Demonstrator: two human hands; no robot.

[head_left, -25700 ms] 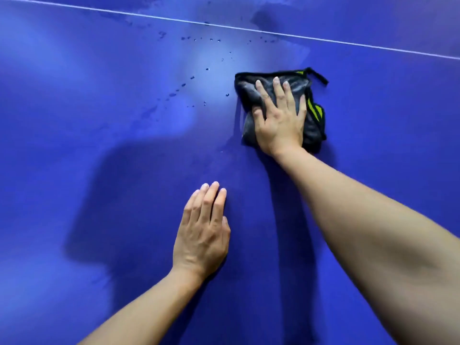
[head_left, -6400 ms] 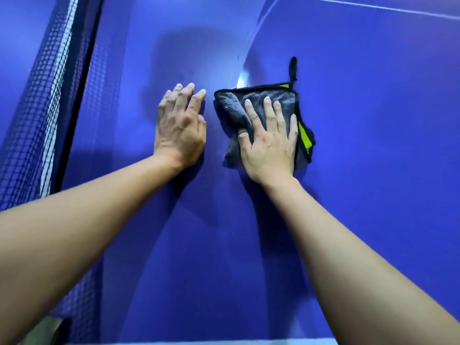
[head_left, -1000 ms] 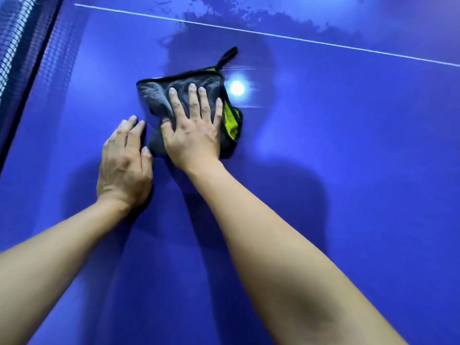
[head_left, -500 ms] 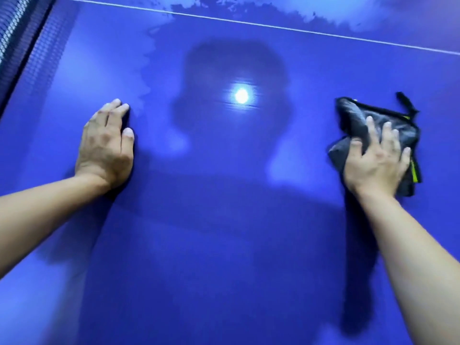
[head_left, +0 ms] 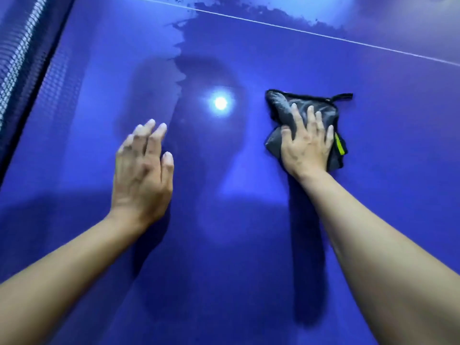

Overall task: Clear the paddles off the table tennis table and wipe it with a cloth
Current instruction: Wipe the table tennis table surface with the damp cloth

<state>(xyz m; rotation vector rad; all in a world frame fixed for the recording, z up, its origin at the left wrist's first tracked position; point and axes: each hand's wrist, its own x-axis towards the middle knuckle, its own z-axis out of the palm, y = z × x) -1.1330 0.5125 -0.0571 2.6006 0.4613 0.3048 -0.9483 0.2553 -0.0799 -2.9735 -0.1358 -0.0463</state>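
A folded grey cloth point(head_left: 281, 105) with a black hem, a loop and a yellow-green tag lies on the blue table tennis table point(head_left: 224, 245), right of centre. My right hand point(head_left: 307, 143) presses flat on it, fingers spread. My left hand point(head_left: 143, 170) is left of centre, fingers apart and slightly blurred, holding nothing; whether it touches the surface I cannot tell. No paddles are in view.
The net point(head_left: 17, 61) runs along the upper left edge. A white line point(head_left: 311, 33) crosses the far part of the table. A wet, darker sheen with a ragged border covers the middle, and a lamp's reflection point(head_left: 220, 103) shines in it.
My left hand has left its flat spot near the net and shifted right. My right hand and the cloth, swept right earlier, have come back slightly toward the centre.
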